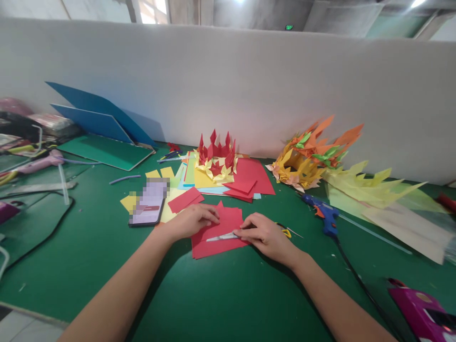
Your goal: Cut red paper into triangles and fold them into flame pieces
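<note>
Single head cam (wide lens, edges bent): looked forward and down across the green table (228, 294), sat close over left hand (192, 221) and right hand (265, 236), white wall (249, 85) at the back.

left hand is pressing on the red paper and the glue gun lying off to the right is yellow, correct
Not quite. The head view shows the glue gun is blue, not yellow. The left hand does press on the red paper, and the gun does lie off to the right.

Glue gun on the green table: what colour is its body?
The glue gun is blue; the head view shows it best, right of the hands.
</note>
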Demonstrator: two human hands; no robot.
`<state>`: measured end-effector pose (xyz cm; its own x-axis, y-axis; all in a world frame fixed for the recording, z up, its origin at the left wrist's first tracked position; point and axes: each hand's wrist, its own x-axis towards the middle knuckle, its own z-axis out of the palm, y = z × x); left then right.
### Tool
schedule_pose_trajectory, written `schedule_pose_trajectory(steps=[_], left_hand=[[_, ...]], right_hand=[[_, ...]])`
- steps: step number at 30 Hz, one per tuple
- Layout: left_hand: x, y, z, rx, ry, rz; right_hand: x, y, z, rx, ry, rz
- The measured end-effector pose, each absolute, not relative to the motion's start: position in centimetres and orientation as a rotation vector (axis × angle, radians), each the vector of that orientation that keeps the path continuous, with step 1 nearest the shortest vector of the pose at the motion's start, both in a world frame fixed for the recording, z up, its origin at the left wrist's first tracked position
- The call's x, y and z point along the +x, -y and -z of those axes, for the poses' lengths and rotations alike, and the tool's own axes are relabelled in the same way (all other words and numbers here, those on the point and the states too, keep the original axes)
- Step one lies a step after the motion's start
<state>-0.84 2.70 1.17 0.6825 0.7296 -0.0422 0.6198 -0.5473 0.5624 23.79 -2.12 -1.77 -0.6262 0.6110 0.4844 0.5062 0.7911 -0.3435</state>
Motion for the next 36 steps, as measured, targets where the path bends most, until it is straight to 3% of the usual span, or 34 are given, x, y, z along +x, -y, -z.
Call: schedule_pose_trajectory(steps=[19, 36], left_hand=[[-1.7, -2.0, -2.7, 2.243, -0.961, -0.155], [-2.7, -3.0, -1.2, 2.272, -0.854, -0.128]], right_hand=[[25.4, 1.7, 1.7, -0.959, 2.355, -0.215], [21.8, 2.6, 1.7, -0.850, 2.391, -0.206]])
